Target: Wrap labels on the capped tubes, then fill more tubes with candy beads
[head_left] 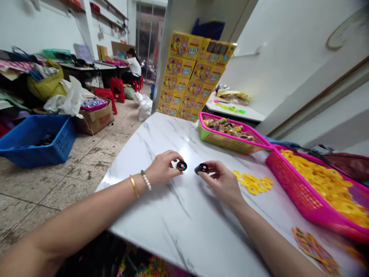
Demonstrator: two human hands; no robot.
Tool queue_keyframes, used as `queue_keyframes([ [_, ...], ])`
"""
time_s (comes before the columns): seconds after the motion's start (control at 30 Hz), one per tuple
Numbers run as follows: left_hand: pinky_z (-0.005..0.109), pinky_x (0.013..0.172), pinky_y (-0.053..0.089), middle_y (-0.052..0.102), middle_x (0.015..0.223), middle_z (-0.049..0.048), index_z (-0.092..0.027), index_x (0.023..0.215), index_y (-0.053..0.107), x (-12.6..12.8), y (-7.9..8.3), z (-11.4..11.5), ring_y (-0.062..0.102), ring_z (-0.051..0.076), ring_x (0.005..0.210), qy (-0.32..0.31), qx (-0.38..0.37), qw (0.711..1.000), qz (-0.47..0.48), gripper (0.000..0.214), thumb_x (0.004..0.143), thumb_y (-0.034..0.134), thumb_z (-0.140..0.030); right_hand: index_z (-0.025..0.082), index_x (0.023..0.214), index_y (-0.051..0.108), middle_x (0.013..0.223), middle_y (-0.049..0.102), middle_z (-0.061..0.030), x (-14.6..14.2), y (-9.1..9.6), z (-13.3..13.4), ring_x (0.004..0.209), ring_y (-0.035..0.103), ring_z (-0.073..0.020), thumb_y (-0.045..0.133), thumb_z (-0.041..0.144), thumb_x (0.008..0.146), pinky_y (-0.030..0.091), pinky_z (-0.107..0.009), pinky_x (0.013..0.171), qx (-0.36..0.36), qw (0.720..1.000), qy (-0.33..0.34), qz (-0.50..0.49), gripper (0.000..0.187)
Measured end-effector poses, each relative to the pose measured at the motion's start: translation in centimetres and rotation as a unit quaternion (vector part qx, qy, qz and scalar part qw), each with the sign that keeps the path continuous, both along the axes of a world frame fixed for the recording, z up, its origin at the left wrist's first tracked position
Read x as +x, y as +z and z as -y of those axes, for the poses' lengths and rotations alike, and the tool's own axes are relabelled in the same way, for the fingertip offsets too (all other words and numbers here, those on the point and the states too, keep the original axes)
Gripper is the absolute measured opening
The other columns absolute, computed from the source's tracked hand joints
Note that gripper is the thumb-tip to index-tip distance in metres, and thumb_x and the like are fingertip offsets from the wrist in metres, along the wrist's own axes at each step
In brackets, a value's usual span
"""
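My left hand (pixel 164 167) pinches a small black round disc (pixel 182 166) with coloured dots on its face, just above the white marble table (pixel 178 219). My right hand (pixel 223 181) pinches a second small black round piece (pixel 201 168) with a pink spot, a short gap to the right of the first. The two pieces face each other without touching. A pearl bracelet and a gold bangle sit on my left wrist. Beside my right hand lies a loose pile of yellow rings (pixel 253 182).
A pink basket (pixel 291 184) full of yellow rings stands at the right. A green and pink basket (pixel 227 143) of small parts stands behind. Yellow cartons (pixel 193 77) are stacked beyond the table. A blue crate (pixel 37 148) sits on the floor at left. A person sits far back.
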State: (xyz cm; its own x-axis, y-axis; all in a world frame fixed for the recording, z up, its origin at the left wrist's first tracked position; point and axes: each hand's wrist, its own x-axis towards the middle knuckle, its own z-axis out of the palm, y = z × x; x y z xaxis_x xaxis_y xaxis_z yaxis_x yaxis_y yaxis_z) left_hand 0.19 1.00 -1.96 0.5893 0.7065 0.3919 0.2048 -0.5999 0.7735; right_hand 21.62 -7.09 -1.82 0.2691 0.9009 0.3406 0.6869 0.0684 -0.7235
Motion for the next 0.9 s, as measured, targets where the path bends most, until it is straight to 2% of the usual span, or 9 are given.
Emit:
queue_keyframes([
  [0.1,0.023,0.076,0.051,0.071,0.098,0.0030,-0.017,0.100,0.068,-1.1,0.4,0.4,0.063,0.012,0.083,-0.089,0.020,0.995,-0.043,0.026,0.076,0.064,-0.007,0.020,0.097,0.066,0.091,0.072,-0.0060,0.4,-1.0,0.5,0.075,0.068,-0.0192,0.073,0.040,0.073,0.056,-0.032,0.067,-0.022,0.998,-0.008,-0.053,0.032],
  [0.2,0.027,0.081,0.050,0.072,0.098,0.0028,-0.019,0.101,0.068,-1.2,0.5,0.7,0.064,0.015,0.087,-0.132,0.056,0.982,-0.121,0.025,0.078,0.066,-0.009,0.021,0.100,0.067,0.095,0.071,-0.0050,-0.3,-1.6,0.7,0.078,0.067,-0.0183,0.071,0.035,0.076,0.056,-0.034,0.074,-0.033,0.997,0.055,-0.043,0.028],
  [0.33,0.032,0.087,0.049,0.072,0.096,0.0038,-0.018,0.102,0.069,-1.1,0.5,0.4,0.064,0.019,0.094,-0.091,0.080,0.980,-0.157,0.024,0.078,0.068,-0.012,0.023,0.105,0.067,0.097,0.070,-0.0032,-1.7,-1.6,1.0,0.080,0.065,-0.0164,0.067,0.027,0.081,0.055,-0.034,0.078,-0.011,0.990,0.143,-0.003,0.024],
  [0.47,0.031,0.085,0.050,0.067,0.099,0.0063,-0.015,0.103,0.069,-1.6,0.6,-0.2,0.062,0.018,0.091,-0.053,0.080,0.988,-0.122,0.030,0.074,0.065,-0.008,0.023,0.106,0.065,0.104,0.068,-0.0040,-2.3,-1.6,1.4,0.090,0.066,-0.0177,0.065,0.022,0.083,0.056,-0.035,0.085,0.025,0.987,0.160,0.001,0.024],
  [0.6,0.029,0.082,0.051,0.062,0.097,0.0058,-0.015,0.106,0.070,-1.6,0.5,-0.1,0.061,0.015,0.086,-0.061,0.082,0.992,-0.081,0.034,0.074,0.063,-0.009,0.023,0.105,0.063,0.101,0.070,-0.0033,-2.7,-1.7,1.5,0.092,0.067,-0.0181,0.064,0.020,0.082,0.055,-0.036,0.088,0.019,0.987,0.160,-0.009,0.023],
  [0.7,0.029,0.080,0.051,0.060,0.095,0.0048,-0.017,0.108,0.070,-1.5,0.3,0.1,0.060,0.015,0.085,-0.066,0.107,0.990,-0.059,0.035,0.074,0.062,-0.009,0.023,0.103,0.063,0.093,0.070,-0.0017,-3.0,-1.4,1.4,0.085,0.067,-0.0174,0.064,0.018,0.081,0.055,-0.035,0.083,0.024,0.988,0.152,0.014,0.022],
  [0.9,0.030,0.079,0.052,0.059,0.094,0.0043,-0.020,0.111,0.070,-1.5,0.5,0.1,0.059,0.015,0.087,-0.092,0.160,0.982,-0.042,0.037,0.077,0.061,-0.010,0.022,0.103,0.065,0.091,0.068,-0.0016,-3.6,-0.9,1.5,0.081,0.064,-0.0159,0.061,0.014,0.080,0.054,-0.032,0.076,0.041,0.983,0.177,0.014,0.025],
])
